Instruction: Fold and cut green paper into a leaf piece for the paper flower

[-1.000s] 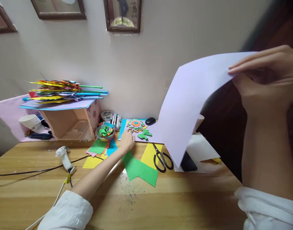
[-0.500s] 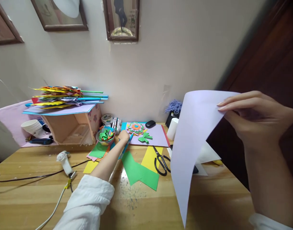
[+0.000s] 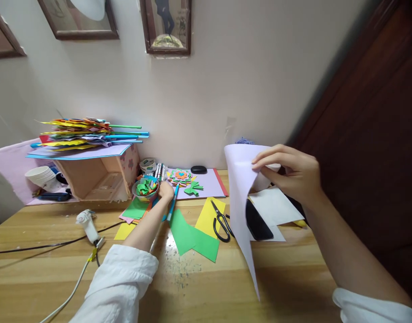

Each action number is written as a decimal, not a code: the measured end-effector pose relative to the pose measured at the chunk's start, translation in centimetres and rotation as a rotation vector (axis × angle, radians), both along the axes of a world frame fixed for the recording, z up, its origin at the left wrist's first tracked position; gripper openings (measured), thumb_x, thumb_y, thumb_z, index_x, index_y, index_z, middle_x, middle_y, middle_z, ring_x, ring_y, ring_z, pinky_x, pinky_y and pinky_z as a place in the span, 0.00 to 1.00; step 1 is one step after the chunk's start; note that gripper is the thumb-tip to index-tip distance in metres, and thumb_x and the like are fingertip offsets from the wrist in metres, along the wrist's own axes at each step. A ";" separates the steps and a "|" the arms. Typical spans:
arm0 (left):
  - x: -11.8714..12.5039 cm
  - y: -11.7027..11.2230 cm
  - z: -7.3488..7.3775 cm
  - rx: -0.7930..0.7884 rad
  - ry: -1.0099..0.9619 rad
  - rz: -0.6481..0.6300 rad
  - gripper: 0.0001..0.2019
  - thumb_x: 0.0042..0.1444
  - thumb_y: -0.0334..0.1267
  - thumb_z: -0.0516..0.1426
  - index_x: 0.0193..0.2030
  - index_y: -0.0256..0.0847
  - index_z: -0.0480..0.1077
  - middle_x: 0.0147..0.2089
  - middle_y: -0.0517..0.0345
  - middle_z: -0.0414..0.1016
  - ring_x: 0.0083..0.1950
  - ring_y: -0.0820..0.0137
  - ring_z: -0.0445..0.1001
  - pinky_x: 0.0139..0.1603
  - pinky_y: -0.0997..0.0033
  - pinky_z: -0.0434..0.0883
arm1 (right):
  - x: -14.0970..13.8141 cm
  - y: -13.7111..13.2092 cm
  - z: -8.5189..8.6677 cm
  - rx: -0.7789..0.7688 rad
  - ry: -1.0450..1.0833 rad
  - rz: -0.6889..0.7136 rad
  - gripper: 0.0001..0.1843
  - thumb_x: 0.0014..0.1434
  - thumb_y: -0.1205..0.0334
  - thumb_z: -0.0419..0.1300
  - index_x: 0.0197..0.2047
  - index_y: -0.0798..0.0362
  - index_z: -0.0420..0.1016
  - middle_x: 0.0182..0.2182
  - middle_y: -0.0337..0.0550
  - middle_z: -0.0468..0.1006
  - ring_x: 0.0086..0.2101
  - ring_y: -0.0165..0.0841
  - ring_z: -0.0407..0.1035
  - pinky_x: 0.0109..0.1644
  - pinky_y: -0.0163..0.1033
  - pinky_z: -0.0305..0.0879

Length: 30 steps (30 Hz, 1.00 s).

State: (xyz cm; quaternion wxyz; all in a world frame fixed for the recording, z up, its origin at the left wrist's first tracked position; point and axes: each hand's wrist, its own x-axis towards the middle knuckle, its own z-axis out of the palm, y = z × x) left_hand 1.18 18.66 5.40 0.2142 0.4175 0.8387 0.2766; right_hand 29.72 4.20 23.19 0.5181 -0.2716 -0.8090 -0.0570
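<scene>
My right hand [image 3: 288, 172] pinches a lilac paper sheet [image 3: 238, 179] by its upper edge. The sheet hangs curved above the table, its lowest corner pointing down. My left hand [image 3: 166, 191] is closed beside a bowl of coloured paper scraps [image 3: 146, 187]; what its fingers hold, if anything, is hidden. Just right of that hand lies a blue paper stick [image 3: 173, 202]. Behind it, a layered paper flower [image 3: 181, 176] and a green paper bow-like piece [image 3: 194, 188] rest on a lilac sheet [image 3: 211, 186]. Black-handled scissors [image 3: 221, 226] lie near the hanging sheet.
Green paper [image 3: 204, 244] and yellow paper [image 3: 206, 220] lie mid-table. A phone [image 3: 259, 222] and white paper [image 3: 276, 207] are at right. A glue gun [image 3: 88, 225] with cables stands left, before a pink box [image 3: 100, 179] topped with paper flowers. A black mouse [image 3: 199, 170] is behind.
My right hand has moved left and slightly down with the lilac sheet, uncovering the phone. My left hand has shifted slightly left towards the bowl, and the view has turned a little.
</scene>
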 end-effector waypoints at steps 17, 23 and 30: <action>3.1 -17.5 3.2 -0.065 -1.403 -0.660 0.20 0.51 0.50 0.55 0.43 0.35 0.70 0.42 0.49 0.76 0.39 0.67 0.75 0.42 0.71 0.70 | -1.3 -2.9 -8.7 0.233 0.662 -0.461 0.05 0.53 0.70 0.58 0.33 0.52 0.72 0.32 0.42 0.70 0.36 0.36 0.69 0.38 0.44 0.68; -2.2 -17.8 -0.3 0.038 -0.881 -0.462 0.21 0.44 0.46 0.61 0.42 0.35 0.69 0.40 0.49 0.78 0.40 0.61 0.75 0.39 0.68 0.70 | 2.8 -3.5 -21.1 -0.441 0.357 -0.528 0.37 0.48 0.61 0.60 0.60 0.51 0.49 0.55 0.55 0.56 0.52 0.43 0.61 0.52 0.51 0.62; -5.8 -19.8 -5.2 0.077 -0.570 -0.532 0.23 0.46 0.51 0.56 0.42 0.33 0.69 0.42 0.48 0.76 0.42 0.58 0.74 0.40 0.65 0.70 | 4.9 -0.4 -25.4 -0.894 -0.045 -0.919 0.41 0.47 0.49 0.58 0.58 0.62 0.48 0.47 0.60 0.67 0.49 0.50 0.61 0.51 0.51 0.57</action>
